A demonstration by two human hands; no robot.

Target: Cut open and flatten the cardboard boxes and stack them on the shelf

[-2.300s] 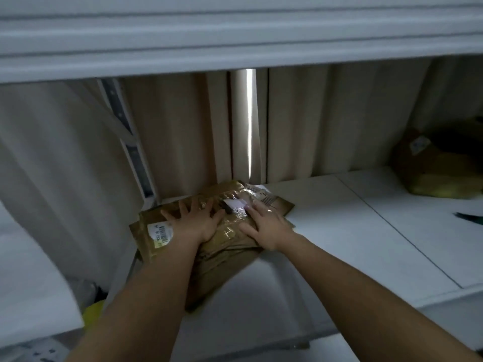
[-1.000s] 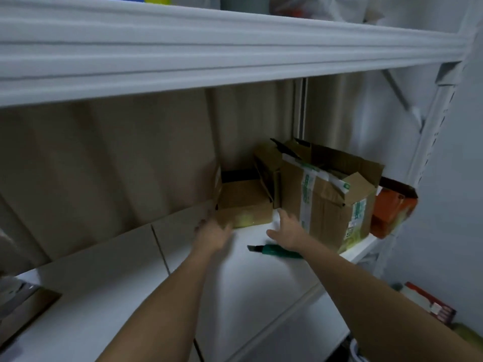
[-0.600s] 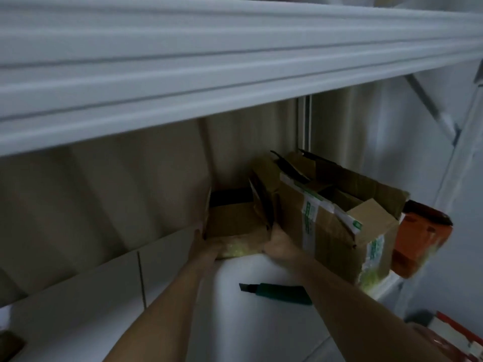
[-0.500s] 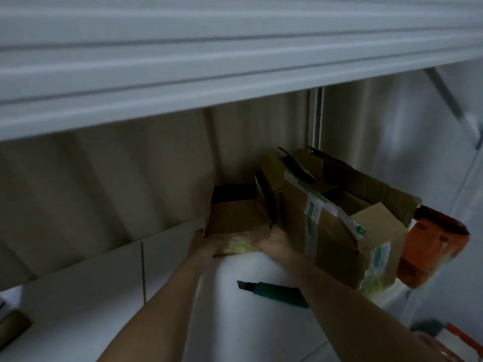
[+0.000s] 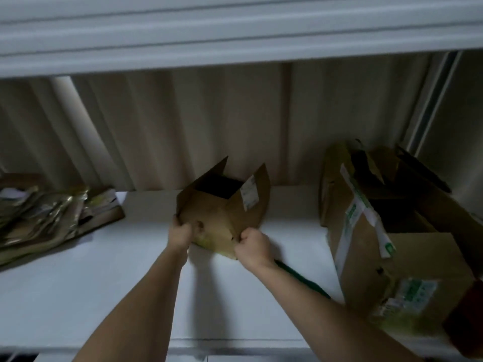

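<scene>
A small brown cardboard box (image 5: 222,212) with raised top flaps and a white label is lifted over the white shelf (image 5: 104,283), tilted toward me. My left hand (image 5: 180,232) grips its lower left edge. My right hand (image 5: 252,246) grips its lower right corner. A pile of flattened boxes (image 5: 49,218) lies at the shelf's left end. A green box cutter (image 5: 303,282) lies on the shelf, partly hidden under my right forearm.
A large open cardboard box (image 5: 392,244) with green-and-white tape stands at the right. A dark reddish object (image 5: 467,320) sits at the far right edge. The upper shelf's white beam (image 5: 235,35) hangs overhead. A beige curtain (image 5: 183,126) closes the back.
Both hands left the flattened pile, reached right to the small box beside the large one, took hold of it and carried it left to the middle of the shelf.
</scene>
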